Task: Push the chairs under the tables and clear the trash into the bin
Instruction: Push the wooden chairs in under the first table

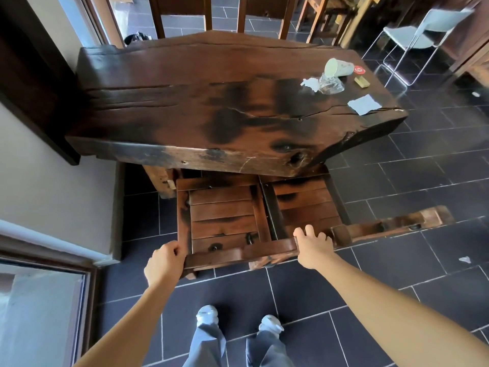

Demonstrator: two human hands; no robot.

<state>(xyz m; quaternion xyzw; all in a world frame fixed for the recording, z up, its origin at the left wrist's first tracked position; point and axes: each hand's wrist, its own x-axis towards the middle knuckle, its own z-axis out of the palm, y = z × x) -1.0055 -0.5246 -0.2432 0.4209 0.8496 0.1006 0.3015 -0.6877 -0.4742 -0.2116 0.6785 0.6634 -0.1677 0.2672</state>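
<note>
Left hand (165, 263) and right hand (313, 247) each clamp the back rail (270, 250) of the wooden chairs (225, 218), half-tucked at the table's (185, 107) six o'clock edge; they look heavy and rigid, so the rail is the sound hold.

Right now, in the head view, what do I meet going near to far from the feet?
Shoes → left hand and right hand gripping the chair backs → left chair and right chair seats → table → napkin → cup → far chairs.
</note>
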